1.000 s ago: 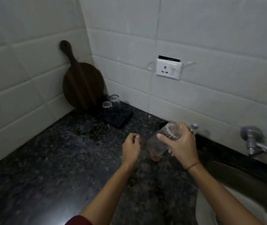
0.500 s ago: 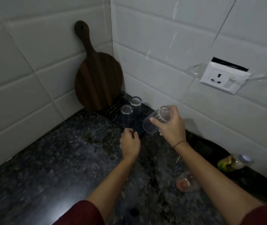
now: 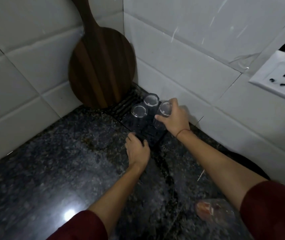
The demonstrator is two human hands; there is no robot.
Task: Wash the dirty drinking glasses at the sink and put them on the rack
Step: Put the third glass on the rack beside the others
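Observation:
A dark ribbed rack (image 3: 126, 105) lies in the counter's corner. Two clear glasses stand upside down on it, one at the back (image 3: 151, 101) and one in front-left (image 3: 138, 112). My right hand (image 3: 174, 118) grips a third clear glass (image 3: 162, 115), inverted, on the rack's right side by the wall. My left hand (image 3: 137, 149) rests on the counter with its fingertips at the rack's near edge, holding nothing. A glass with reddish residue (image 3: 211, 212) lies on the counter at the lower right, partly behind my right sleeve.
A round dark wooden board (image 3: 101, 66) leans in the tiled corner behind the rack. A white wall socket (image 3: 282, 78) sits at the right. The black speckled counter (image 3: 51, 161) stretches left and toward me.
My right hand carried the clear glass from beside the sink leftward to the rack and turned it upside down there. My left hand moved forward to the rack's edge.

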